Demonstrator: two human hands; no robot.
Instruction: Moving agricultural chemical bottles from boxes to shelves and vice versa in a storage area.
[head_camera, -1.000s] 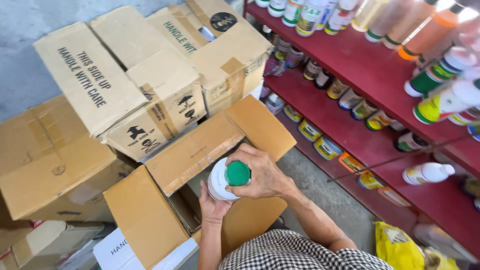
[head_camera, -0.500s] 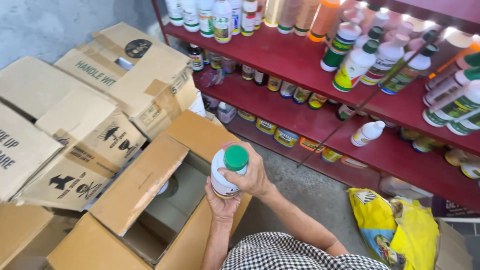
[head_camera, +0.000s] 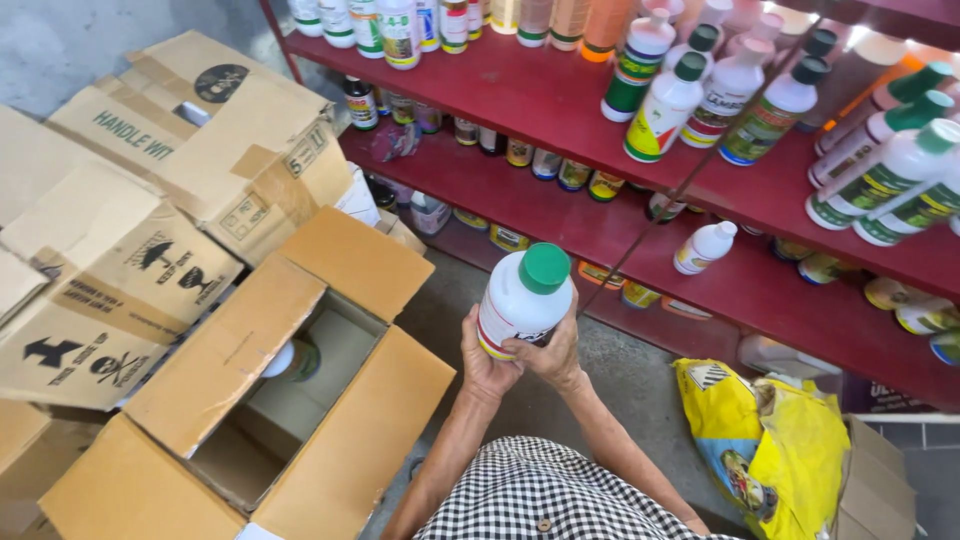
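**Bottle held over box edge**

While both hands grip it, the white bottle w/ green cap sits just right of the open cardboard box. Left hand cups its base; right hand wraps its side. Red shelf beyond the box.

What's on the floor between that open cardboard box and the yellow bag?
In the head view, bare grey floor, crossed by the person's forearms. Both hands, left and right, hold a white bottle between the open box and the yellow bag.

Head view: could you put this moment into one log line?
left hand: holds white bottle | right hand: holds same bottle | cap: green, on | open cardboard box: lower left | red shelf: ahead
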